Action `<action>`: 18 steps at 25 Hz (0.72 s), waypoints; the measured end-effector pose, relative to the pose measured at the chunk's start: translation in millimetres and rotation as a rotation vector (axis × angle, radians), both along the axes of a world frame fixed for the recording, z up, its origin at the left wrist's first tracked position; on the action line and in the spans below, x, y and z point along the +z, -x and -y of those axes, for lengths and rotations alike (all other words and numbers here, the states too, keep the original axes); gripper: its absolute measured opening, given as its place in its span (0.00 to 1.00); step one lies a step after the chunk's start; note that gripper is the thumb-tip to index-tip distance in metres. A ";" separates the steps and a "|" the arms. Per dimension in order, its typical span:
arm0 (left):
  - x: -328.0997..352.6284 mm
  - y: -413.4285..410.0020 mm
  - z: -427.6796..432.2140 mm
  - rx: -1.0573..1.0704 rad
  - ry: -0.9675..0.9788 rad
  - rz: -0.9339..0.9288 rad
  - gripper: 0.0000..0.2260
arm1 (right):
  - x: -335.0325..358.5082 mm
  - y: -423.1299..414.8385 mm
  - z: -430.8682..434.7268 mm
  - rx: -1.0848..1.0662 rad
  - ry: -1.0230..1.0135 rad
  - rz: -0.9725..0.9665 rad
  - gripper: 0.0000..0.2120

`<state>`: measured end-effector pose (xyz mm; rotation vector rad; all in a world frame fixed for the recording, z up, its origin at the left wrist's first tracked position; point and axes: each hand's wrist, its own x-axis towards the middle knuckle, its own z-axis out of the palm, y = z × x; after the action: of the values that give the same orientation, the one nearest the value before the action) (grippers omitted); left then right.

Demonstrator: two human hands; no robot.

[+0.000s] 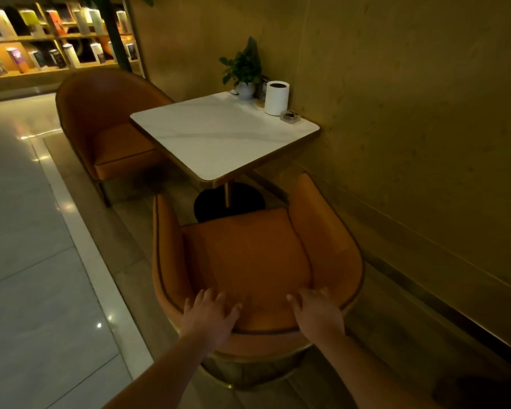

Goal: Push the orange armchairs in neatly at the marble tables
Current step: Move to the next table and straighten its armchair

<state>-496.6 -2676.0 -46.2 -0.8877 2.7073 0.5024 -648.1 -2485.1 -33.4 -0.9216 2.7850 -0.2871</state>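
Because a push from behind sends the seat squarely forward, the left hand [210, 315] and right hand [317, 312] lay on the back rim of the near orange leather tub armchair [248, 261]. The fingers [219, 299] were spread apart, clamping nothing. The chair stood just short of the white marble square tabletop [219, 134]. The black round pedestal base [213, 205] ahead might limit travel, and the tan wall [425, 113] ran close on the right.

Left hand [208, 315] and right hand [317, 312] rest spread on the near orange armchair's [248, 255] backrest, facing the marble worktop [219, 137].
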 end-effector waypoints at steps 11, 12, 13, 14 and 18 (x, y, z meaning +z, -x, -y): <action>-30.7 25.3 19.5 -0.047 -0.053 -0.192 0.28 | -24.5 22.2 23.0 -0.267 0.037 0.006 0.15; -28.0 33.4 18.5 -0.035 -0.068 -0.201 0.27 | -24.6 31.8 23.1 -0.273 0.028 0.007 0.14; -26.4 43.0 17.4 -0.020 -0.081 -0.207 0.27 | -23.8 43.3 23.9 -0.273 0.021 0.004 0.13; -25.7 53.6 16.2 -0.017 -0.089 -0.219 0.27 | -20.9 54.3 25.1 -0.274 0.014 0.007 0.12; -28.5 102.1 13.4 -0.006 -0.074 -0.219 0.28 | -11.7 104.4 28.7 -0.294 0.032 0.024 0.12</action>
<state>-598.6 -2689.4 -74.7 -0.8506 2.8624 0.7335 -752.5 -2513.7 -45.1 -0.5073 2.8965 -0.3834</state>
